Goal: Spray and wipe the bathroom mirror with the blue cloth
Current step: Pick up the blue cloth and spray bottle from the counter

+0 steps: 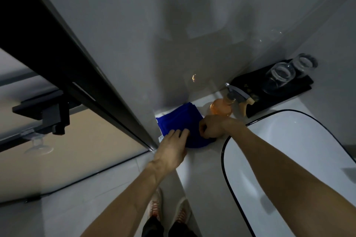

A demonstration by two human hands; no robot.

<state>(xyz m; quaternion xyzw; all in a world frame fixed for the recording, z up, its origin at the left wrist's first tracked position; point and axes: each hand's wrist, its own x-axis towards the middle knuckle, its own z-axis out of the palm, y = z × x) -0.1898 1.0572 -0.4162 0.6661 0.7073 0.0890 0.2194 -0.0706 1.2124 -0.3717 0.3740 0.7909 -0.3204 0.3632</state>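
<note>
A folded blue cloth (pixel 178 121) lies on the white counter, pushed into the corner under the mirror (pixel 192 25). My left hand (pixel 172 148) rests flat with its fingertips on the cloth's near left edge. My right hand (pixel 211 127) is curled into a fist, pinching the cloth's right edge. Just behind my right hand stands a spray bottle (pixel 221 108) with orange liquid and a grey trigger head, touched by neither hand. The mirror surface is dim and shows faint shadows.
A white basin with a black rim (pixel 224 152) sits at the right. A black tray (pixel 273 98) holding two upturned glasses (pixel 279 77) stands at the back right. A black-framed glass partition (pixel 77 75) borders the left, with a black bracket on it.
</note>
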